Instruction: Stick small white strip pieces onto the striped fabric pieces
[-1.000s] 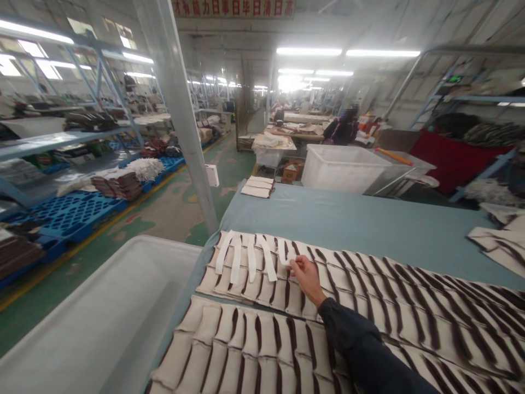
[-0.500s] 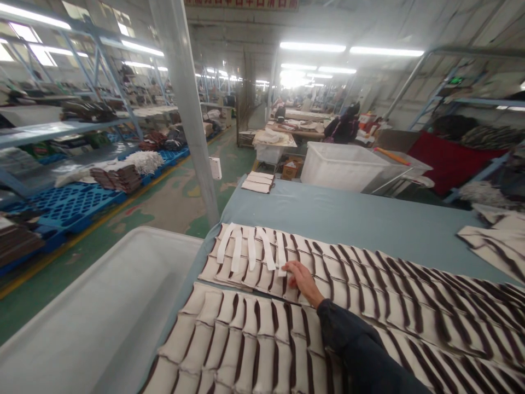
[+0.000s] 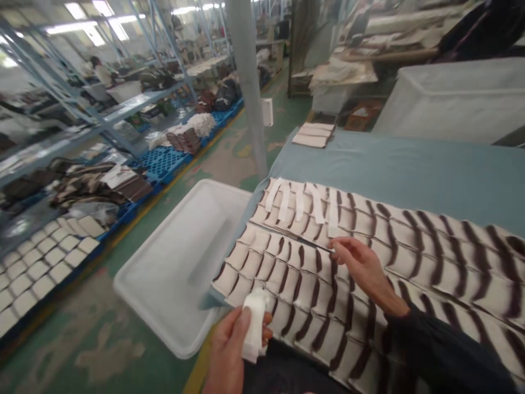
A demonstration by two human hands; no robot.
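Note:
My left hand (image 3: 229, 342) is closed around a folded bundle of white strips (image 3: 255, 320) at the table's near edge. My right hand (image 3: 363, 268) is in a pinch over the rows of cream fabric pieces with dark edges (image 3: 301, 287). A tiny white bit shows at its fingertips, too small to name. Just beyond those fingertips lies a white strip (image 3: 333, 210), the rightmost of several white strips (image 3: 299, 200) laid side by side on the far row. The fabric pieces overlap one another in long rows.
A white plastic bin (image 3: 164, 273) stands left of the blue-green covered table (image 3: 369, 164). At the far corner lies a small fabric stack (image 3: 314, 135). A grey post (image 3: 248, 82) rises behind the bin, and another white bin (image 3: 455, 104) stands beyond the table.
The view has turned down and left. My left hand has come into view with the white bundle. My right hand has drawn back slightly from the rightmost strip towards the near row.

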